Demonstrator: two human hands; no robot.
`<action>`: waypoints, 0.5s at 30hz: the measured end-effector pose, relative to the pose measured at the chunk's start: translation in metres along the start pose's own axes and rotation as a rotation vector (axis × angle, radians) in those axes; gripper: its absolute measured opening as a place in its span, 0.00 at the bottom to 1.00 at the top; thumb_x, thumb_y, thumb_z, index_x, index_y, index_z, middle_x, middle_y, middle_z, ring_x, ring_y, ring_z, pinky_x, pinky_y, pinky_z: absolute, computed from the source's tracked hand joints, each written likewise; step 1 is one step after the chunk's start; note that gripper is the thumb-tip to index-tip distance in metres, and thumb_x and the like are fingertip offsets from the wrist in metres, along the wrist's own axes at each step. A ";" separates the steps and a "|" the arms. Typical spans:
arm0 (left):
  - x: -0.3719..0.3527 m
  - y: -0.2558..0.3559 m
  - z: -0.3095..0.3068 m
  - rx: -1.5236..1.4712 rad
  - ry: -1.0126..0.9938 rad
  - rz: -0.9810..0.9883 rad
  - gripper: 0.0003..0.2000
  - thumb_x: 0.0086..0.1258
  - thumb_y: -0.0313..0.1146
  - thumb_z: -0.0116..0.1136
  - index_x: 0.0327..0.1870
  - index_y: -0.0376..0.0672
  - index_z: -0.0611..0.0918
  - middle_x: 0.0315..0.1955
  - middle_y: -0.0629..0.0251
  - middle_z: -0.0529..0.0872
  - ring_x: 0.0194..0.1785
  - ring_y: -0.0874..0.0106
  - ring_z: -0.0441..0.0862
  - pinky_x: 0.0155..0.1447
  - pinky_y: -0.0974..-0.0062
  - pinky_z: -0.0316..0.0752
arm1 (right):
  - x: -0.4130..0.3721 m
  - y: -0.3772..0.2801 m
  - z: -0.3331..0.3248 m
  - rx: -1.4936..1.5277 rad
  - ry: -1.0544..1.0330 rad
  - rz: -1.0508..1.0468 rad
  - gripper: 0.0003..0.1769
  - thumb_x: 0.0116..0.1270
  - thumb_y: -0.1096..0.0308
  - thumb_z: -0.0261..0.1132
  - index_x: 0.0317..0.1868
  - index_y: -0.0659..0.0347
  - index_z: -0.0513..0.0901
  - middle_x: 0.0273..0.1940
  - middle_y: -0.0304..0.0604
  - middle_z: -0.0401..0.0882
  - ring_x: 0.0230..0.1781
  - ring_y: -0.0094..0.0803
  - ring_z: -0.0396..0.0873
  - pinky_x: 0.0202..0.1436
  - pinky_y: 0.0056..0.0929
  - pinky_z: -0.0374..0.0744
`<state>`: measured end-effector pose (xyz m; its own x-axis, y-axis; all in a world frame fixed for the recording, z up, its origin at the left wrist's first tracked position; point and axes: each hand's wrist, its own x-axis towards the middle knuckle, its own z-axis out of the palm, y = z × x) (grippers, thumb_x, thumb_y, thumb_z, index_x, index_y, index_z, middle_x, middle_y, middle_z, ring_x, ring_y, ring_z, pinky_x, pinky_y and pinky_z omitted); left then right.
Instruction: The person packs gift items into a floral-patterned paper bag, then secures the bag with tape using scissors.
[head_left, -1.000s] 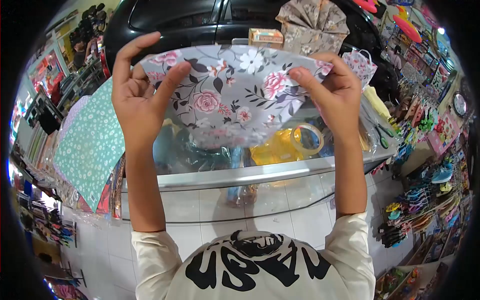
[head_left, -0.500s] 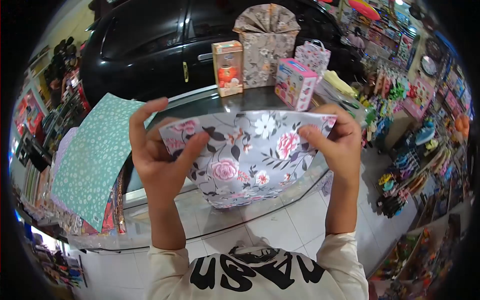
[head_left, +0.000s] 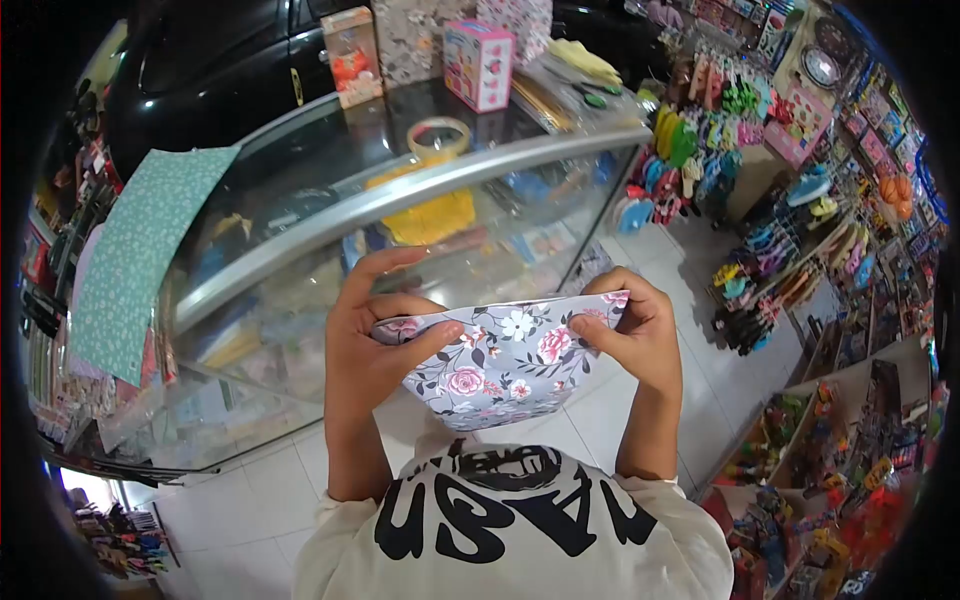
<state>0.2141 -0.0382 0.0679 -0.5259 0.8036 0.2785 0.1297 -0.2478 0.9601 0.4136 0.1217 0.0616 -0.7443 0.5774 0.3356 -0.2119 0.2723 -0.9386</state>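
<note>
A grey floral paper bag point(head_left: 510, 365) with pink roses and white flowers is held in front of my chest, its top edge nearly level. My left hand point(head_left: 375, 340) pinches the top left corner, thumb on the near face and index finger raised. At the top right corner my right hand point(head_left: 635, 330) grips the paper between thumb and fingers. The bag's far side and the fingertips behind it are hidden. Beyond it, a roll of tape point(head_left: 438, 139) lies on the glass counter point(head_left: 320, 215).
On the counter stand an orange box point(head_left: 352, 58), a pink box point(head_left: 478, 66) and floral bags point(head_left: 408, 40). Green floral sheets point(head_left: 150, 250) lie at its left end. A black car point(head_left: 210, 70) is behind. Hanging goods point(head_left: 690, 140) and shelves point(head_left: 850, 390) line the right.
Both hands have come closer to my body with the bag, away from the counter. The view has shifted, so the tape roll and more of the glass counter now show.
</note>
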 end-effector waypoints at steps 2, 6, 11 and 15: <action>-0.013 -0.011 0.014 0.082 -0.057 0.023 0.30 0.51 0.19 0.70 0.58 0.37 0.70 0.29 0.64 0.88 0.35 0.82 0.82 0.53 0.81 0.67 | -0.017 0.001 -0.016 -0.170 -0.014 -0.039 0.17 0.50 0.75 0.75 0.40 0.64 0.79 0.34 0.37 0.81 0.36 0.20 0.78 0.41 0.20 0.74; -0.035 -0.018 0.040 0.079 -0.182 0.007 0.28 0.52 0.19 0.70 0.56 0.36 0.73 0.31 0.65 0.88 0.35 0.82 0.83 0.50 0.81 0.69 | -0.031 -0.020 -0.033 -0.493 -0.116 -0.267 0.26 0.47 0.70 0.77 0.47 0.63 0.78 0.39 0.42 0.83 0.42 0.26 0.81 0.46 0.26 0.76; -0.055 -0.013 0.065 -0.002 -0.168 0.009 0.21 0.50 0.20 0.70 0.48 0.37 0.79 0.33 0.68 0.88 0.35 0.80 0.84 0.39 0.84 0.74 | -0.047 -0.014 -0.032 -0.402 -0.276 -0.102 0.22 0.52 0.70 0.73 0.48 0.60 0.77 0.29 0.42 0.83 0.31 0.29 0.82 0.38 0.25 0.77; -0.056 -0.006 0.064 0.417 -0.267 0.198 0.20 0.50 0.24 0.71 0.46 0.41 0.81 0.30 0.66 0.87 0.33 0.74 0.85 0.36 0.81 0.75 | -0.060 -0.013 -0.028 -0.372 -0.280 -0.083 0.20 0.54 0.72 0.71 0.47 0.60 0.77 0.25 0.41 0.82 0.25 0.30 0.81 0.33 0.24 0.76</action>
<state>0.2966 -0.0476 0.0481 -0.2325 0.8863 0.4005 0.5567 -0.2164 0.8021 0.4787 0.1050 0.0560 -0.8875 0.3262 0.3256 -0.0747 0.5952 -0.8001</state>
